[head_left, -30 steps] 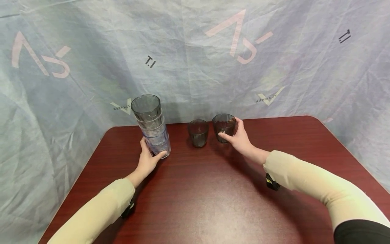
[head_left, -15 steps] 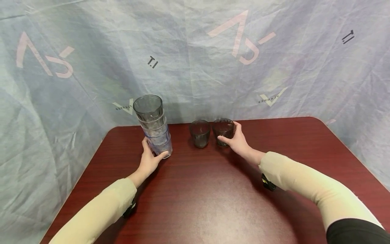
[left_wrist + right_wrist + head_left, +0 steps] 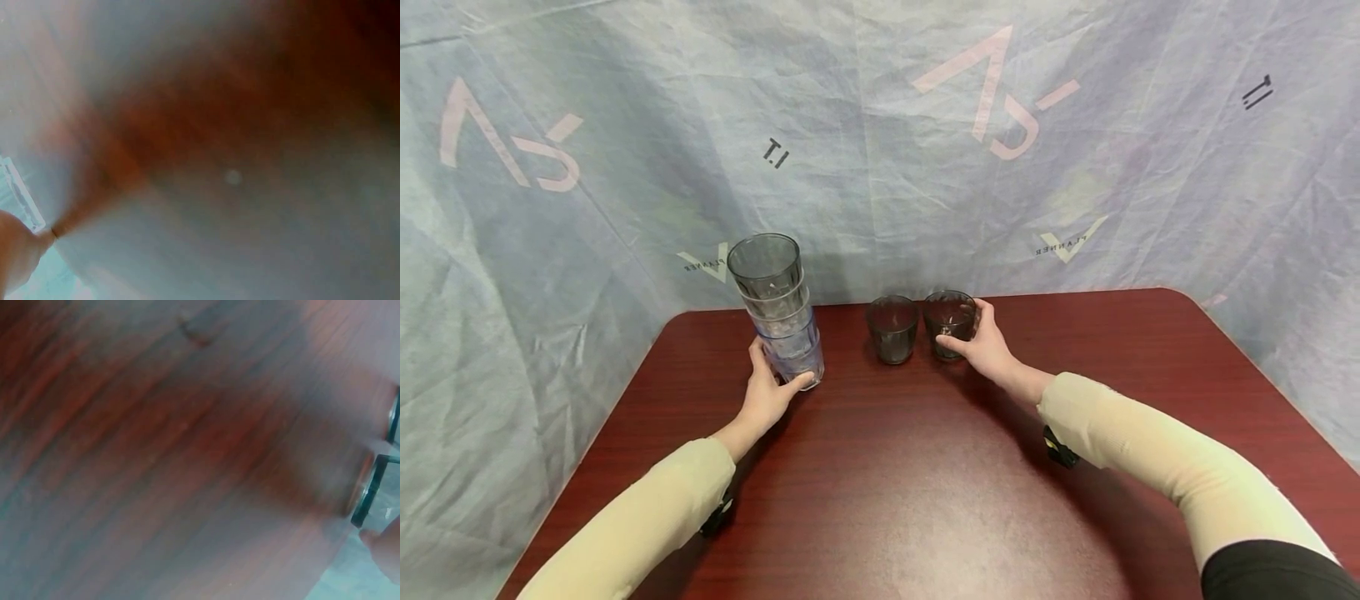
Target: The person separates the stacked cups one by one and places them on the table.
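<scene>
At the left of the table stands a tall stack of nested drinking glasses [image 3: 781, 312], dark grey at the top and bluish clear lower down. My left hand [image 3: 763, 402] grips its lowest part, with the thumb across the front near the base. In the left wrist view, the thumb [image 3: 19, 253] lies beside the glass bottom. My right hand [image 3: 994, 350] holds a smoky dark glass [image 3: 947, 315], thumb in front and fingers round the right side. Just left of it, a matching smoky glass [image 3: 892, 329] stands upright. In the right wrist view, the held glass's base [image 3: 369, 490] is close over the wood.
The glossy red-brown table [image 3: 880, 467] has rounded far corners. Behind its back edge hangs a wrinkled pale cloth [image 3: 850, 125] with printed letters, which also runs down the left and right sides. All the glasses stand toward the back of the table.
My right hand has lowered its smoky glass slightly and brought it nearer the other smoky glass. Over the last half second both hands have hardly moved. The left hand keeps its grip on the stack.
</scene>
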A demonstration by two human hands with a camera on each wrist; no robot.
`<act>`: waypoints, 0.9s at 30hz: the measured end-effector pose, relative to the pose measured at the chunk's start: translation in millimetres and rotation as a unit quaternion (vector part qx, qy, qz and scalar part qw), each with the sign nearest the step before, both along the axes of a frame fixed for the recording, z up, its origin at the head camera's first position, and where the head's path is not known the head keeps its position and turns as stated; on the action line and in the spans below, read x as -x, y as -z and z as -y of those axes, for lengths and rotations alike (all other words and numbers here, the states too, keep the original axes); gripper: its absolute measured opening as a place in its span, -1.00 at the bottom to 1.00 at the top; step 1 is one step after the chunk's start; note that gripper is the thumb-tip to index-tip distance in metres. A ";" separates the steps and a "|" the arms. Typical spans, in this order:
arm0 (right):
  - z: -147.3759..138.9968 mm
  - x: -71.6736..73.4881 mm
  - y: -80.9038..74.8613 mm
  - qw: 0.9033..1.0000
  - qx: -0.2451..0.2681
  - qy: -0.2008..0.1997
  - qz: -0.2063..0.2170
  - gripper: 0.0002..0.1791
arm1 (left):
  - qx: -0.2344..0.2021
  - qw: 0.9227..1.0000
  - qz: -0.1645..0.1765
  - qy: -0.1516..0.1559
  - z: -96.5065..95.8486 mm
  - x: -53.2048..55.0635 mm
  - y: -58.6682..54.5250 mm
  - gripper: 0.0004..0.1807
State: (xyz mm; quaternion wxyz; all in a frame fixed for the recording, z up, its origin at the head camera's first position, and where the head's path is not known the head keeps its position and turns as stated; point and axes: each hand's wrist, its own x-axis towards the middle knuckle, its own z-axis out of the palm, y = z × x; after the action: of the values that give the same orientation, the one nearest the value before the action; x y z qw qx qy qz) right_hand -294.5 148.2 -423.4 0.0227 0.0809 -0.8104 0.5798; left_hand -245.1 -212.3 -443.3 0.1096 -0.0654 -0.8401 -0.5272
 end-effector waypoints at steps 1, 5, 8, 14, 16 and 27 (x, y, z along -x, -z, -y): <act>0.2 -0.3 0.0 1.000 0.003 -0.001 0.000 -0.03 | 0.000 1.000 0.000 -0.001 0.0 -0.1 0.0 0.07; 2.9 -1.3 0.3 1.000 0.022 -0.006 -0.001 -0.06 | -0.005 1.000 0.005 0.002 -0.2 0.4 -0.1 0.07; 5.0 -1.3 0.9 1.000 0.028 -0.006 -0.006 -0.06 | -0.008 1.000 0.009 0.003 -0.7 0.3 -0.4 0.07; 3.6 -3.3 -0.1 1.000 -0.022 -0.006 0.002 0.04 | -0.013 1.000 0.007 0.001 -1.9 -0.9 -1.2 0.07; 2.1 -4.2 -3.2 0.999 -0.047 -0.010 0.003 0.11 | -0.011 1.000 0.008 0.000 -2.4 -1.3 -1.4 0.07; 19.1 -0.5 -68.3 0.992 -0.039 -0.047 -0.113 0.10 | -0.006 1.000 0.005 0.000 0.1 0.8 2.1 0.06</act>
State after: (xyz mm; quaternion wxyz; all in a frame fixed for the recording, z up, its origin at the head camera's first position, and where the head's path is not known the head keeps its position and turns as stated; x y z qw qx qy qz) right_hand -294.0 129.1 -355.0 0.0835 0.1841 -0.8202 0.5351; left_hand -245.9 -212.4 -445.3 0.1059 -0.0615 -0.8373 -0.5329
